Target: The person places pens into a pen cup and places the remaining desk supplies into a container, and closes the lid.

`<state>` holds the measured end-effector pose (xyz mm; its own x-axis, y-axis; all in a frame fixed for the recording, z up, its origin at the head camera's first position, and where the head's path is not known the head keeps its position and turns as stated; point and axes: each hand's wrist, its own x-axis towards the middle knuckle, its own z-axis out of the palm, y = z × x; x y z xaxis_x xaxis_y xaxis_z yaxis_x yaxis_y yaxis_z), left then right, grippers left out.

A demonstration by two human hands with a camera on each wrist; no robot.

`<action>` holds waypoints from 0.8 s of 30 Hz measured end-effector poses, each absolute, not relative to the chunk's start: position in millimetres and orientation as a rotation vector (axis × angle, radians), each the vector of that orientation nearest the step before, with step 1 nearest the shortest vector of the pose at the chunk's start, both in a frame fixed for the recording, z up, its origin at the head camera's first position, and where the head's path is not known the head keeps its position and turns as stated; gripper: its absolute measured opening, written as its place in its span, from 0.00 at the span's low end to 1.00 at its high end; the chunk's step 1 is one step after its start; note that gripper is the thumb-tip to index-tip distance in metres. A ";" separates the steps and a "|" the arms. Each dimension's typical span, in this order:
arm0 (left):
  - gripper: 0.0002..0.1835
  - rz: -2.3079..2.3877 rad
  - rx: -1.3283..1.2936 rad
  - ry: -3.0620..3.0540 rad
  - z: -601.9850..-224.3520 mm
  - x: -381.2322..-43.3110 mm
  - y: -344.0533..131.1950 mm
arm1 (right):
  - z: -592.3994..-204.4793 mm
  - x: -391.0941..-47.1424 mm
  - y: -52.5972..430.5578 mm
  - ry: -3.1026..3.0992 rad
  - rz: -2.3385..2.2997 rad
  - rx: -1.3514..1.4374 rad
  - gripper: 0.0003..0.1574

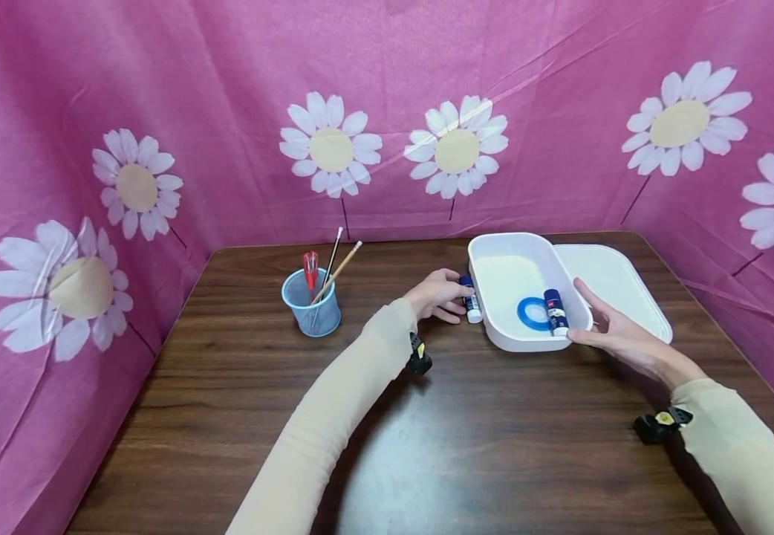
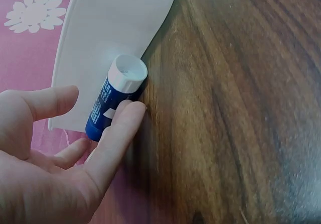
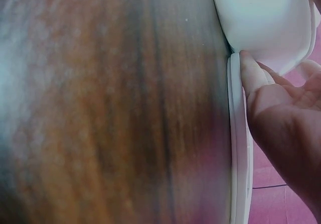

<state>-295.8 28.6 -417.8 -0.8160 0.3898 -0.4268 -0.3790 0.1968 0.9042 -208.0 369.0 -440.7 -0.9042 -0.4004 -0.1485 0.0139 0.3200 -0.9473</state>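
Note:
A glue stick (image 2: 113, 96), blue with a white end, lies against the left wall of a white plastic box (image 1: 527, 344). Fingers of my left hand (image 1: 437, 296) touch its side, and in the left wrist view the upper digit stands apart from it. Inside the box are a second glue stick (image 1: 556, 312) with a dark blue body and a blue tape ring (image 1: 524, 315). My right hand (image 1: 610, 331) rests at the box's right side near the front corner, fingers extended and thumb spread. Its contact is partly hidden in the right wrist view.
A white lid (image 1: 634, 297) lies flat on the wooden table (image 1: 480, 446), right of the box and partly behind it. A light blue mesh cup (image 1: 316, 316) with two paintbrushes and a red-handled tool stands on the left. Pink flowered cloth (image 1: 387, 208) hangs around the table.

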 end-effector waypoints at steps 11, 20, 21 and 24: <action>0.26 1.684 0.031 1.801 -421.1 -288.2 40.5 | -441.1 -206.8 368.9 2.233 -1.626 -0.349 0.60; 0.20 1.790 0.040 1.657 -426.6 -281.5 34.3 | -441.3 -208.4 369.2 2.235 -1.631 -0.359 0.61; 0.21 1.798 0.041 1.643 -426.8 -280.1 33.2 | -441.0 -208.3 369.1 2.237 -1.626 -0.358 0.61; 0.23 1.795 0.043 1.615 -425.5 -274.5 29.8 | -440.1 -208.3 369.3 2.245 -1.610 -0.354 0.61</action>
<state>-274.5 29.8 -425.5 -0.7467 0.5145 -0.4215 -0.4732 0.0344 0.8803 -208.3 369.3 -440.1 -0.9061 -0.3998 -0.1386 0.0030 0.3214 -0.9469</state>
